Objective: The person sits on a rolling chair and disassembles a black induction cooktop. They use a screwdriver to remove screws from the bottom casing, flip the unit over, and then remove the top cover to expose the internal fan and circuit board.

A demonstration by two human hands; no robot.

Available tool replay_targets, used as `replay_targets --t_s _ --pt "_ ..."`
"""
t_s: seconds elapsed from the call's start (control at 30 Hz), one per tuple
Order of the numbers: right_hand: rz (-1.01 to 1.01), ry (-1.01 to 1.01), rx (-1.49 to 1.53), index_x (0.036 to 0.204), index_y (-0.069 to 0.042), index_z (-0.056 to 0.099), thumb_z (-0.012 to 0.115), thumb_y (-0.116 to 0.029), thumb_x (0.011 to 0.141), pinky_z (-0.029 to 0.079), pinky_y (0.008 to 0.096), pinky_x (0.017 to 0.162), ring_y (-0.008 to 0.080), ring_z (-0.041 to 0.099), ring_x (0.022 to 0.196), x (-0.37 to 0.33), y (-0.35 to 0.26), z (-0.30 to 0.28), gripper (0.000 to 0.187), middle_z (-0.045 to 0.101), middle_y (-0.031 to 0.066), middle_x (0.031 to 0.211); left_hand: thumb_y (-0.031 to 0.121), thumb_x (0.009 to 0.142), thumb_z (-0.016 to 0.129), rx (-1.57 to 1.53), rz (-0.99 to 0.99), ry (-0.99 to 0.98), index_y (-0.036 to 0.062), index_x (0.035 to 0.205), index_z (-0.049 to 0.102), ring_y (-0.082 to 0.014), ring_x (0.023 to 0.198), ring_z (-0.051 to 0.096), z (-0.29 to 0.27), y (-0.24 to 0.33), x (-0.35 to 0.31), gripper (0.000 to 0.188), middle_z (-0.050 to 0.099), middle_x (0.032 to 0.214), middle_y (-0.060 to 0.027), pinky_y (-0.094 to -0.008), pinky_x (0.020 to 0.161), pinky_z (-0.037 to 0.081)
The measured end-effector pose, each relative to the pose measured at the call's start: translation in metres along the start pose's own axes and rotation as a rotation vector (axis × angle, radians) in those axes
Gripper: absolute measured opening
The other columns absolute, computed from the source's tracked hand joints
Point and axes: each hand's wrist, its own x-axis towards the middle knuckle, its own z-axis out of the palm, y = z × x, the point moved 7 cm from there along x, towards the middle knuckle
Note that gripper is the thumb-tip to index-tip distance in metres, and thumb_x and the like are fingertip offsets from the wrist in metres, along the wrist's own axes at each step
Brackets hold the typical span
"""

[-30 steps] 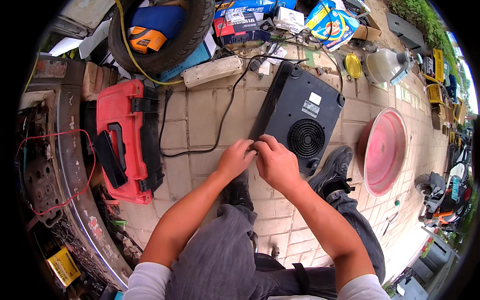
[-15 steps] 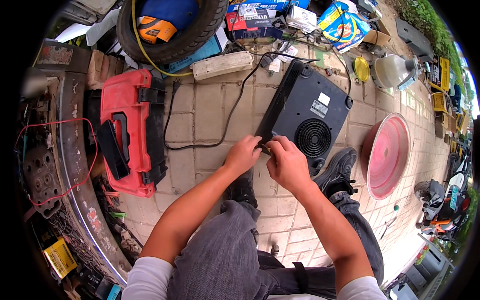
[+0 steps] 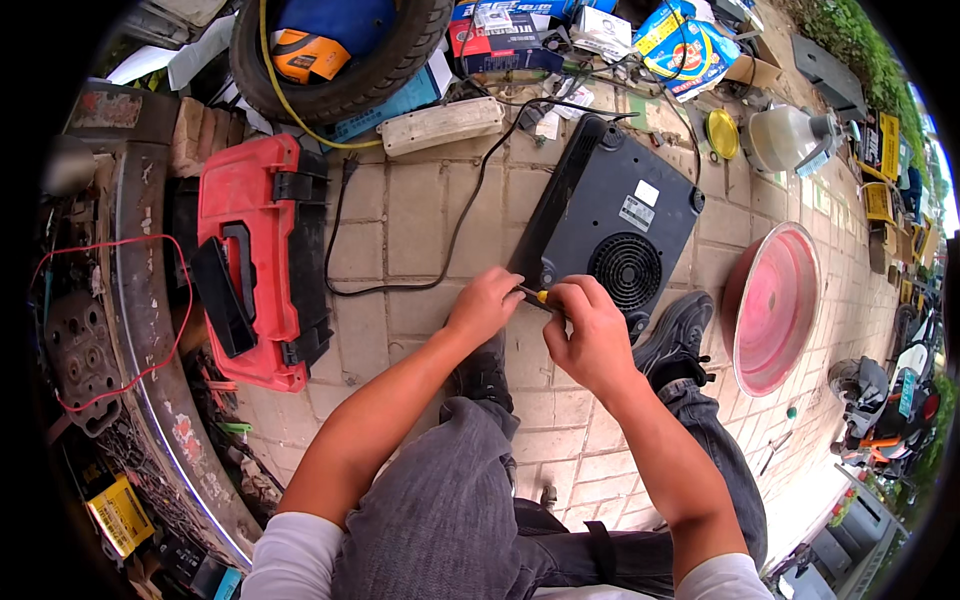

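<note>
A slim screwdriver (image 3: 541, 296), with a dark shaft and a yellow part, spans the gap between my hands. My right hand (image 3: 592, 325) is closed round its yellow end, and that palm hides the rest of the handle. At the shaft's other end, the fingertips of my left hand (image 3: 485, 303) pinch the tip. Just beyond both hands a black induction cooker (image 3: 600, 215) lies upside down on the paving, its round fan grille (image 3: 626, 272) facing up. Neither hand visibly presses on the cooker.
To the left lies a red and black toolbox (image 3: 250, 265) with a dark phone-like slab (image 3: 222, 298) on it. A black power cord (image 3: 462, 220) loops across the paving. At right stands a red basin (image 3: 775, 310). A tyre (image 3: 400, 75), a white power strip (image 3: 442, 125) and boxes fill the far side.
My hands have drawn slightly apart, my right one shifting a little right and nearer to me. More of the shaft and yellow part shows between them. The cooker has not moved.
</note>
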Motion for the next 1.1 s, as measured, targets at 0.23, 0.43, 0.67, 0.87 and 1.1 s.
replay_targets --t_s 0.23,0.43,0.67,0.87,1.1 --pt "0.443 0.275 0.064 0.097 0.0 0.06 0.061 0.0 0.08 0.05 0.0313 0.061 0.023 0.061 0.066 -0.037 0.042 -0.078 0.017 0.063 0.0138 0.085 0.024 0.085 0.068 0.258 -0.094 0.077 0.0049 0.087 0.066 -0.0371 0.08 0.061 -0.039 -0.043 0.01 0.019 0.063 0.087 -0.0142 -0.0457 0.07 0.049" --pt "0.725 0.279 -0.182 0.095 0.003 0.062 0.061 -0.008 0.079 0.051 0.0392 0.069 0.0334 0.063 0.074 -0.124 0.101 -0.127 0.019 0.064 0.0207 0.085 0.025 0.088 0.064 0.541 -0.235 0.183 0.0058 0.092 0.064 -0.0366 0.085 0.061 -0.095 -0.089 0.022 0.02 0.063 0.094 -0.013 -0.0456 0.07 0.049" --pt "0.675 0.391 -0.139 0.098 0.001 0.061 0.061 -0.007 0.081 0.052 0.0406 0.071 0.0365 0.064 0.077 -0.147 0.127 -0.102 0.019 0.064 0.0211 0.092 0.021 0.087 0.063 0.603 -0.239 0.147 0.0064 0.106 0.065 -0.0347 0.088 0.062 -0.092 -0.093 0.028 0.023 0.064 0.099 -0.0124 -0.0442 0.073 0.05" --pt "0.679 0.38 -0.099 0.099 0.001 0.06 0.062 -0.006 0.082 0.052 0.0411 0.072 0.0364 0.064 0.08 -0.151 0.134 -0.087 0.019 0.063 0.0213 0.095 0.02 0.086 0.065 0.528 -0.229 0.16 0.0042 0.111 0.065 -0.0328 0.086 0.062 -0.089 -0.074 0.029 0.03 0.064 0.096 -0.013 -0.0433 0.075 0.049" --pt "0.935 0.282 -0.126 0.104 0.001 0.064 0.066 -0.017 0.085 0.052 0.0381 0.072 0.0356 0.066 0.078 -0.168 0.145 -0.082 0.026 0.067 0.021 0.086 0.019 0.086 0.066 0.42 -0.263 0.153 0.0033 0.109 0.065 -0.0314 0.082 0.062 -0.077 -0.056 0.018 0.029 0.064 0.089 -0.0126 -0.0422 0.074 0.049"
